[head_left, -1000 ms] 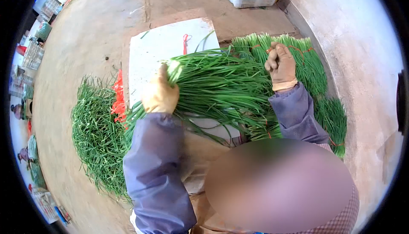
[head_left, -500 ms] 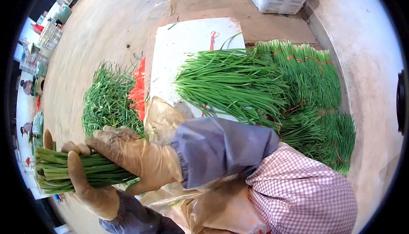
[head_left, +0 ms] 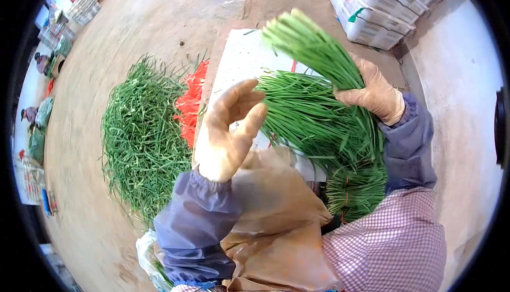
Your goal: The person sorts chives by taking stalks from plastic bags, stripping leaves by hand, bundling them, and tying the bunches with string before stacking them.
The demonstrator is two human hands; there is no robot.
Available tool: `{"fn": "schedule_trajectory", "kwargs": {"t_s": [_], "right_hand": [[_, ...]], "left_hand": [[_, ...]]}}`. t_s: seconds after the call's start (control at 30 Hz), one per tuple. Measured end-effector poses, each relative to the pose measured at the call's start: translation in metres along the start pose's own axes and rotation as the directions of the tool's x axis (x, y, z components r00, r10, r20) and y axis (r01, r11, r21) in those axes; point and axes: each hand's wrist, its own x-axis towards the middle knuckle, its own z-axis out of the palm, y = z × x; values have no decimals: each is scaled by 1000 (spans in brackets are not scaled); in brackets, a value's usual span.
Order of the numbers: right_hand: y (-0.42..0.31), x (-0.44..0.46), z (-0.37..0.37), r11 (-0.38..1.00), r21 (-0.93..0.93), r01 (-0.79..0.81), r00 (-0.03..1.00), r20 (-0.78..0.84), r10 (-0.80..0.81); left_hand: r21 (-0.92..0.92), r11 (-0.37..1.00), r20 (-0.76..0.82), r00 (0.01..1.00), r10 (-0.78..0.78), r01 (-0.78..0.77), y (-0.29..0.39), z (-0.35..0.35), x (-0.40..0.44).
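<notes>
My gloved right hand (head_left: 369, 90) is wrapped round a bunch of garlic chives (head_left: 313, 50), its pale cut ends pointing up and to the left. Below that bunch, more loose garlic chives (head_left: 303, 108) lie on a white board (head_left: 239, 53). My gloved left hand (head_left: 231, 127) is raised over the board's left edge, fingers curved and thumb apart, with nothing in it. Close to it on the left are red plastic ties (head_left: 192, 103). Tied bundles of green stalks (head_left: 353, 193) lie by my right forearm, which partly hides them.
A heap of loose green leaves (head_left: 149, 138) covers the floor to the left. White plastic crates (head_left: 377, 23) are stacked at the upper right beside the wall. A brown apron (head_left: 281, 212) covers my lap. Other people (head_left: 41, 63) sit among crates and sacks far left.
Both hands have moved from the lower left to over the board. My left hand is now free, and my right hand holds the bunch upright on the right. The view has shifted.
</notes>
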Motion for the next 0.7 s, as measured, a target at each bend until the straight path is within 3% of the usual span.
{"fn": "schedule_trajectory", "kwargs": {"t_s": [0.07,0.13,0.2,0.27,0.3,0.4,0.47,0.5,0.53,0.6,0.7], "right_hand": [[19,8,0,961,-228,154,982,-72,-174],[28,21,22,828,-560,-8,999,-35,-13],[63,36,46,727,-672,140,988,145,-56],[97,33,81,461,-884,-83,987,-11,157],[100,34,79,446,-891,-83,983,0,182],[82,25,66,527,-850,-6,988,77,135],[17,31,73,535,-845,-6,954,157,257],[13,29,79,572,-786,234,972,192,-135],[-2,28,88,630,-743,225,974,150,-171],[-23,44,107,688,-630,360,930,186,-316],[-81,60,207,727,-342,595,771,497,-398]], "left_hand": [[-47,994,-69,992,-106,103,-9,-12,-11],[-73,987,-181,971,-153,142,-18,-27,-26],[-63,980,-246,949,-197,187,-23,-49,-49],[-39,980,-322,926,-197,195,-31,-77,-84],[-45,965,-396,882,-255,258,-27,-88,-102],[-7,967,-541,812,-219,256,-46,-139,-176],[-7,958,-668,712,-219,288,-49,-156,-231],[-10,948,-738,637,-221,318,-45,-161,-255],[-15,940,-792,569,-219,341,-44,-167,-276],[38,938,-849,506,-151,344,-53,-178,-318],[-79,960,-916,361,-177,268,-85,-198,-413]]}}
